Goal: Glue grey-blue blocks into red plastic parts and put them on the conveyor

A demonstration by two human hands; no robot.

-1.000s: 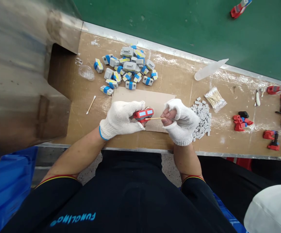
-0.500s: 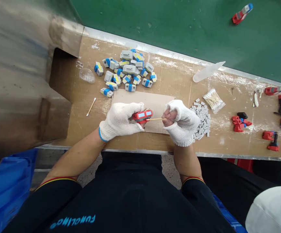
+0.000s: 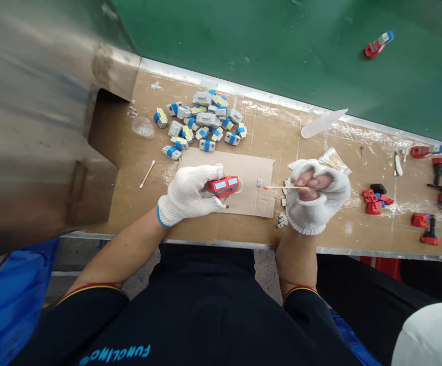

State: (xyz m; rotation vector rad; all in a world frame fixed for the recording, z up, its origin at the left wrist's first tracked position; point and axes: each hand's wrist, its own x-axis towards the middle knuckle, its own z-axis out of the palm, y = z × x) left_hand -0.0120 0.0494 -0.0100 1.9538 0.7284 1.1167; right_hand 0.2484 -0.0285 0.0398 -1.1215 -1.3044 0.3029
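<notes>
**Inspector:** Where was the red part [image 3: 224, 185]?

**Recorder:** In the left hand [image 3: 190, 195], held just above the card sheet [image 3: 251, 195] at the near middle of the bench [image 3: 282, 127]. It was a small red block with a pale blue panel on its upper face. The fingers of the gloved hand were clamped round its left end.

**Inspector:** And the right hand?

**Recorder:** The right hand [image 3: 316, 195] sat apart from the part, to its right. Its fingers were closed on a thin stick [image 3: 282, 187] with a reddish tip. The stick lay level and pointed left toward the part; its tip was clear of the part, over the right edge of the card sheet.

**Inspector:** What lay about them?

**Recorder:** One small grey piece [image 3: 259, 182] sat on the card sheet between the part and the stick tip. More grey bits [image 3: 282, 219] lay by the right wrist. Beyond the sheet was a heap of grey, blue and yellow pieces [image 3: 201, 122]. A cotton swab [image 3: 148, 174] lay left of the sheet, and a clear bag of swabs [image 3: 332, 157] just behind the right hand. Red parts [image 3: 375, 197] were spread toward the right end. A green belt [image 3: 282, 46] ran behind the bench and carried one red toy [image 3: 378, 44].
</notes>
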